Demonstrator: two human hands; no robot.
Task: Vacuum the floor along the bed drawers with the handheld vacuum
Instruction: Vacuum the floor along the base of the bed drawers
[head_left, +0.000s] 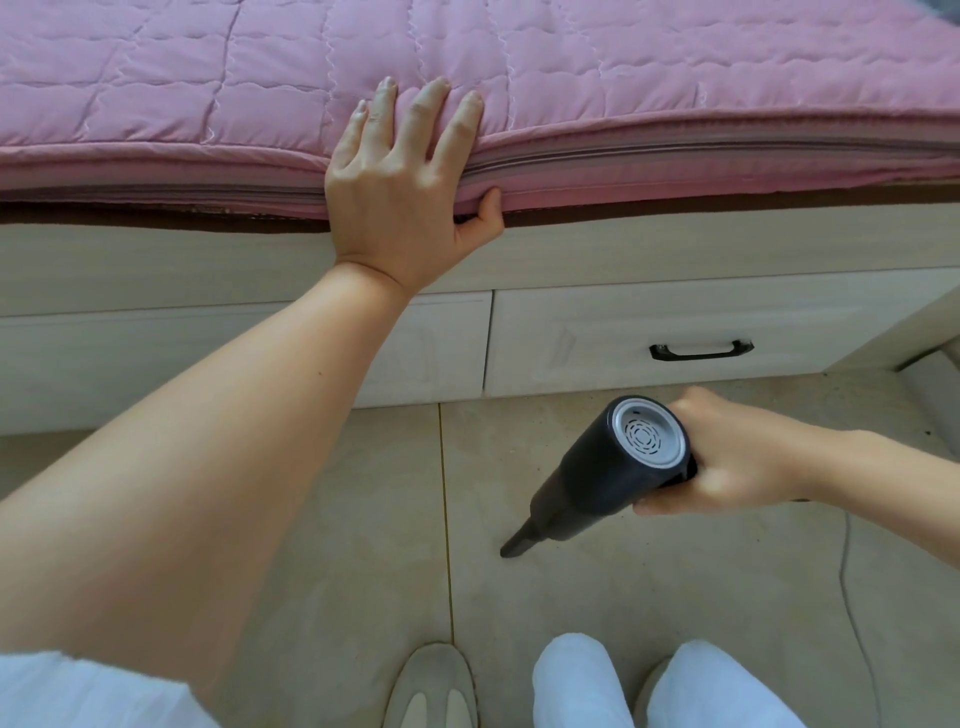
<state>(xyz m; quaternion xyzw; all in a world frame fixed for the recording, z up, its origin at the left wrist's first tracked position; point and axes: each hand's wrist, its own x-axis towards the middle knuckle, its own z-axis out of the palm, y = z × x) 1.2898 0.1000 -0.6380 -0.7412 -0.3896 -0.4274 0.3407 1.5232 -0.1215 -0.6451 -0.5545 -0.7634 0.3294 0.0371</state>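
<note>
Black vacuum (602, 473) handle hidden inside gripping right hand (727, 457)

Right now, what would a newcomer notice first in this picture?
First the pink quilted mattress across the top, with the left hand resting on its edge, thumb hooked under. Next, at lower right, the right hand grips the black handheld vacuum, its nozzle pointing down at the tiled floor before the white drawers.

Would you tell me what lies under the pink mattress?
A dark strip on the pale bed frame; the left hand covers part of the edge.
</note>
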